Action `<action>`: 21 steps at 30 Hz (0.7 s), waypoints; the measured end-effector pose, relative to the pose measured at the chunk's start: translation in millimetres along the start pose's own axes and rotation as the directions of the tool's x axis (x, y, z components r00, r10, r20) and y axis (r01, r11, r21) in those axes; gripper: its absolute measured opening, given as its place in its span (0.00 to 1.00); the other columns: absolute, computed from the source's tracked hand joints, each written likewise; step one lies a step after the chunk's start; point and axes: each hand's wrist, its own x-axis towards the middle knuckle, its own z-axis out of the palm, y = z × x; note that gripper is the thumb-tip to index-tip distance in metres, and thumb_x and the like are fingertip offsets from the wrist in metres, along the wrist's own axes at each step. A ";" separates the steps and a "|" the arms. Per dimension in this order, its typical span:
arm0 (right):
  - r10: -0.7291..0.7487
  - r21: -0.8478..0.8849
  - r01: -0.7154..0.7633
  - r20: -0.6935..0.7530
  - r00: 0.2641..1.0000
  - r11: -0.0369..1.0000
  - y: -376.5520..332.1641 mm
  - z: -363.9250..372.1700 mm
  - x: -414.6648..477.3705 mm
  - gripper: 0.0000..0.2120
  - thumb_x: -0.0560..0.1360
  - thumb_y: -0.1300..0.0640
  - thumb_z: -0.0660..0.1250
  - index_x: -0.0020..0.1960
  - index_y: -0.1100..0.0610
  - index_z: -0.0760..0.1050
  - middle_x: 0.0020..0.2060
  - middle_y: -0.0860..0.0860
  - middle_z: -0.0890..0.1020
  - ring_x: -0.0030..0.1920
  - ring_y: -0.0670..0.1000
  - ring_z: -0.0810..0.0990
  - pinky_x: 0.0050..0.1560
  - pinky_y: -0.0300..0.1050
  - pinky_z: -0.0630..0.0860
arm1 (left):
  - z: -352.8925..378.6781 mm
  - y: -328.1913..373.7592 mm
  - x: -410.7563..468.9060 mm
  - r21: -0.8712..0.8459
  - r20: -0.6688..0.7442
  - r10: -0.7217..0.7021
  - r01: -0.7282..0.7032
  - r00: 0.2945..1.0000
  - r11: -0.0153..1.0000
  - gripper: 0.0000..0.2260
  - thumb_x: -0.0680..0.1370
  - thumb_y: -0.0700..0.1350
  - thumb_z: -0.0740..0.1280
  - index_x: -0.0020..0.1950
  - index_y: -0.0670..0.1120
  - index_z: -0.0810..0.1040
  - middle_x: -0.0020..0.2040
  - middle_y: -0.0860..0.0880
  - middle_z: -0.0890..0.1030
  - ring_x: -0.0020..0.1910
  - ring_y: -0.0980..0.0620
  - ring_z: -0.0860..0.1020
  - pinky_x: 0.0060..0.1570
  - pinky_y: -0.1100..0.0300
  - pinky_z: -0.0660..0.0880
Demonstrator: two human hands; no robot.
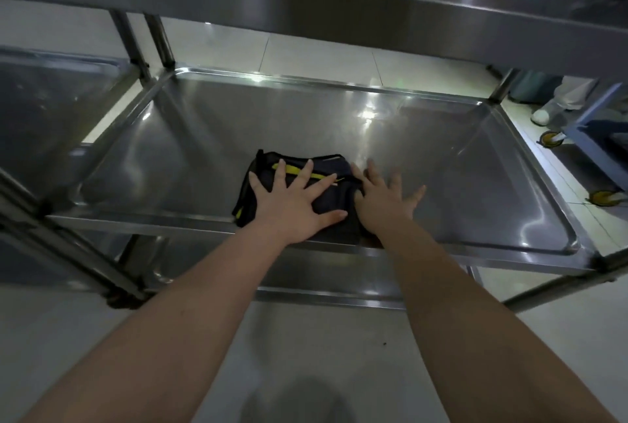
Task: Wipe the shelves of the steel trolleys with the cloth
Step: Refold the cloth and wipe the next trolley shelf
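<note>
A dark folded cloth [339, 172] with yellow stripes lies on the middle shelf [441, 164] of a steel trolley, near the shelf's front edge. My left hand [294, 201] presses flat on the cloth with the fingers spread. My right hand [382, 198] lies flat beside it, fingers straight; its inner side rests on the cloth's right edge and its outer fingers reach over the bare steel. The trolley's top shelf [339, 14] hangs overhead across the upper view. A lower shelf [323, 280] shows beneath my forearms.
A second steel trolley [51, 106] stands close on the left, its uprights [136, 45] next to this one's. At the far right are a blue cart on yellow castors [601, 196] and another person's white shoe [543, 115]. Pale tiled floor lies below and behind.
</note>
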 end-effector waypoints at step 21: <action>-0.216 -0.018 0.216 -0.001 0.976 0.976 -4.4 7.3 8.2 0.37 0.65 0.20 0.36 0.73 0.27 0.39 0.78 0.37 0.45 0.79 0.55 0.42 0.71 0.72 0.39 | -18.2 -104.6 -6.4 0.008 0.009 -0.068 0.068 0.998 0.998 0.39 0.62 0.84 0.40 0.72 0.76 0.44 0.80 0.60 0.42 0.78 0.41 0.39 0.64 0.23 0.38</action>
